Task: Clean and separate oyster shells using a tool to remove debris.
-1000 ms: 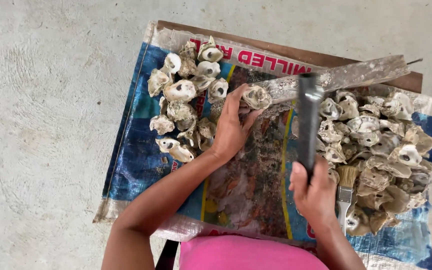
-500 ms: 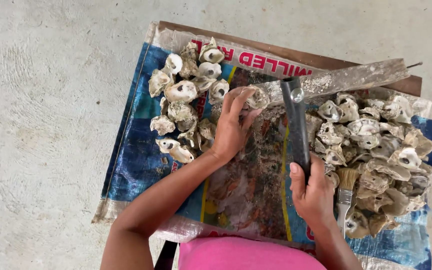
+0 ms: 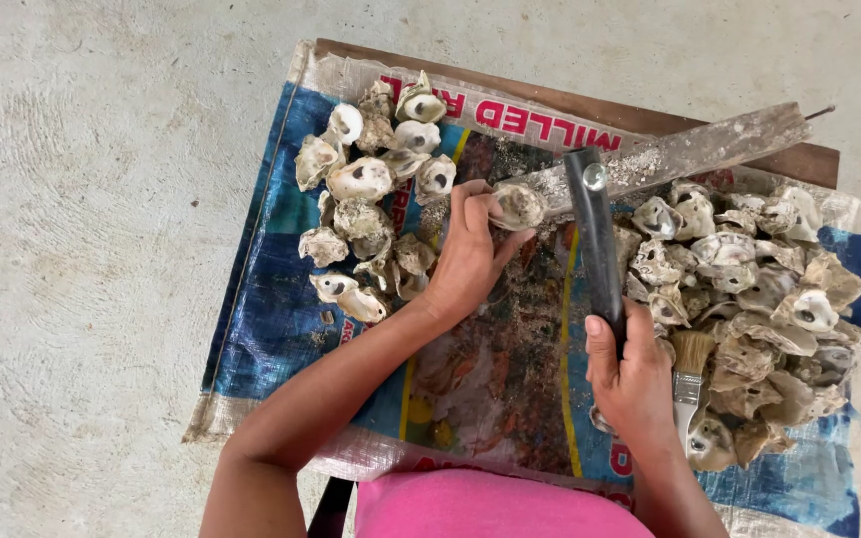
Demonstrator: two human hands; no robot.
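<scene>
Grey oyster shell pinched in left hand against wooden plank | right hand fisted on black hammer, head just beside shell | paintbrush right of hammer.

The sack is blue with red letters and a yellow stripe. The shells near its left edge are grey-white with dark spots. The hammer is black, the plank grey, the paintbrush has tan bristles.
</scene>
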